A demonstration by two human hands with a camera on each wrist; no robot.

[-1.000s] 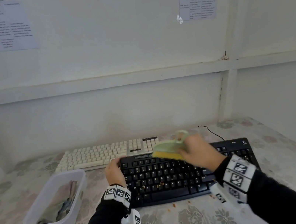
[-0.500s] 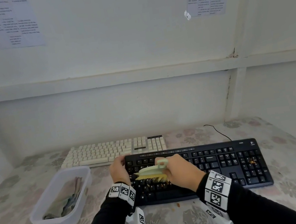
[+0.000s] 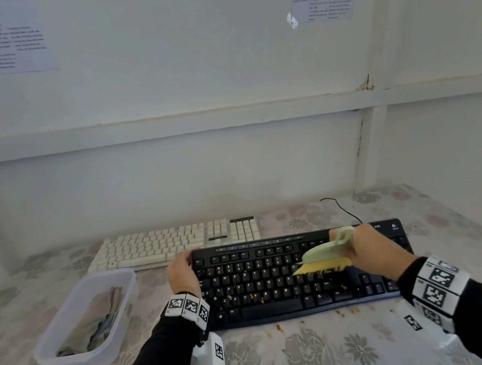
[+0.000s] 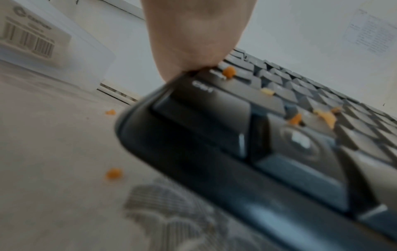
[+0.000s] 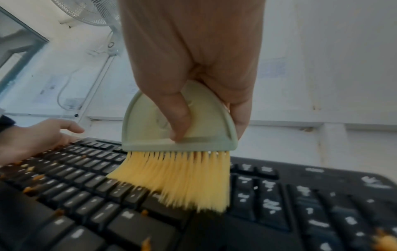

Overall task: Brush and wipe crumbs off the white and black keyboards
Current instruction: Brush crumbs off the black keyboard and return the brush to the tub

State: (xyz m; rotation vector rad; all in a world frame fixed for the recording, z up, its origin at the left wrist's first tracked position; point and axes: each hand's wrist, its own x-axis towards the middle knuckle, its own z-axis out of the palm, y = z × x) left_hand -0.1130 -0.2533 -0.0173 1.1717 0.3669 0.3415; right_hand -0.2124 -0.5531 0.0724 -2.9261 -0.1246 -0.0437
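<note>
plastic tub (image 3: pixel 70 351) left, white keyboard (image 3: pixel 173 243) behind

matt black plastic keyboard (image 3: pixel 281 283), pale green smooth plastic brush (image 5: pixel 178 122), translucent tub (image 3: pixel 80 349), perhaps plastic
</note>
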